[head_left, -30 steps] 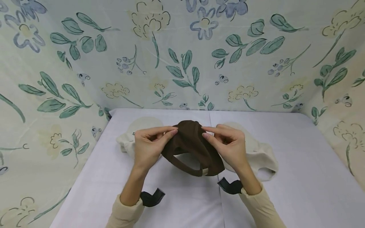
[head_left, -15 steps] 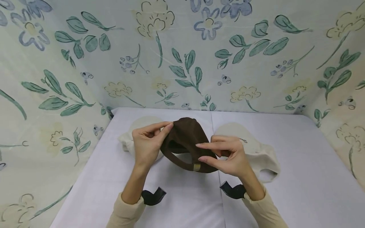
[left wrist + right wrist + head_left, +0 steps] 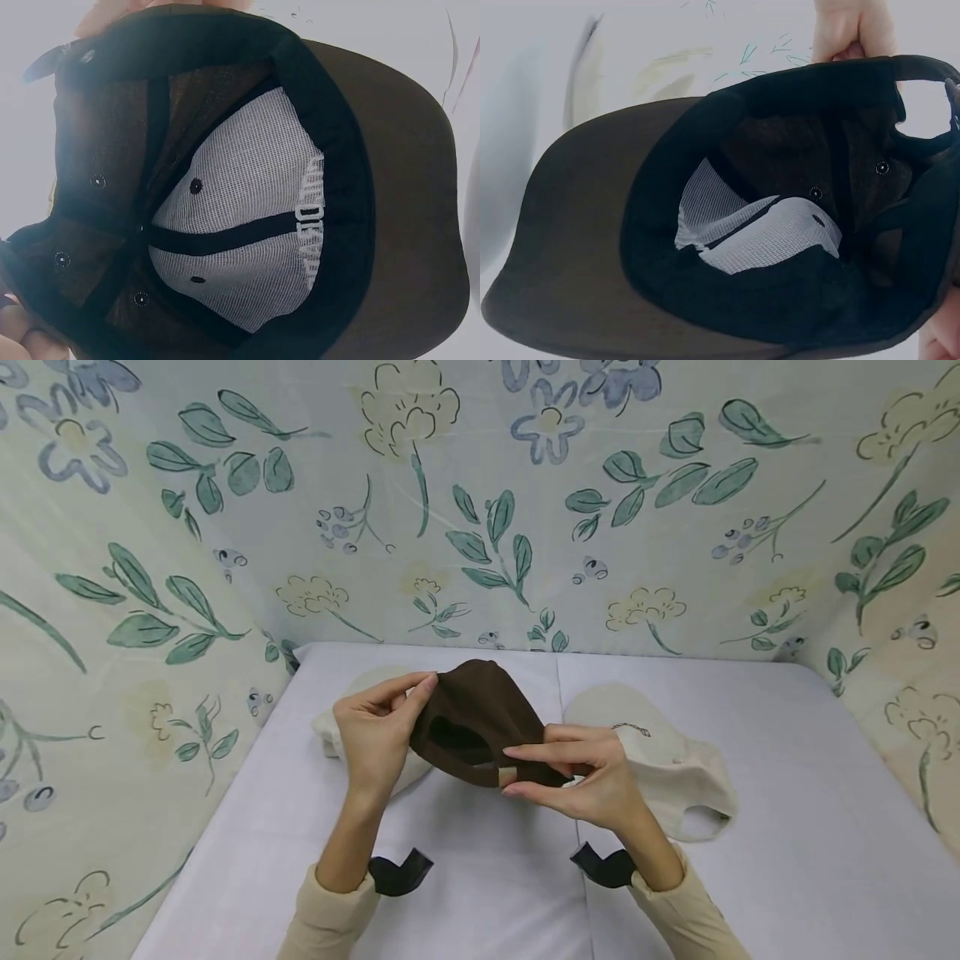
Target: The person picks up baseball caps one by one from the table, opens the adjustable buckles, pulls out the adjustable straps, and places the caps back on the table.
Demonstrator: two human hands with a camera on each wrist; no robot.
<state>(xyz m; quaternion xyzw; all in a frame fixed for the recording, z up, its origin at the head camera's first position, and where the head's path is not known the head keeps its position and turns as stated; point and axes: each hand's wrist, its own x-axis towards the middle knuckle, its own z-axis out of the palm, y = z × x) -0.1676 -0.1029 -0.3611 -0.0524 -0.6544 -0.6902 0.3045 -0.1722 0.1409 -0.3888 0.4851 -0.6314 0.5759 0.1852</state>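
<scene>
Left hand (image 3: 371, 727) pinches brown cap (image 3: 491, 710), right hand (image 3: 588, 768) pinches beside its buckle (image 3: 507, 777); light, even hold likely avoids creasing.

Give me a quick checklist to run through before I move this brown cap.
1. Left grip on brown cap: ok, pinching its fabric.
2. Right grip on rim: ok, holding beside the clip.
3. Brown cap off the table: ok, held above it.
4. Brim smooth: ok, no crease shows.
5. Left pale cap in full view: not ok, partly covered in the head view.
6. Strap firmly fastened: cannot tell.
</scene>
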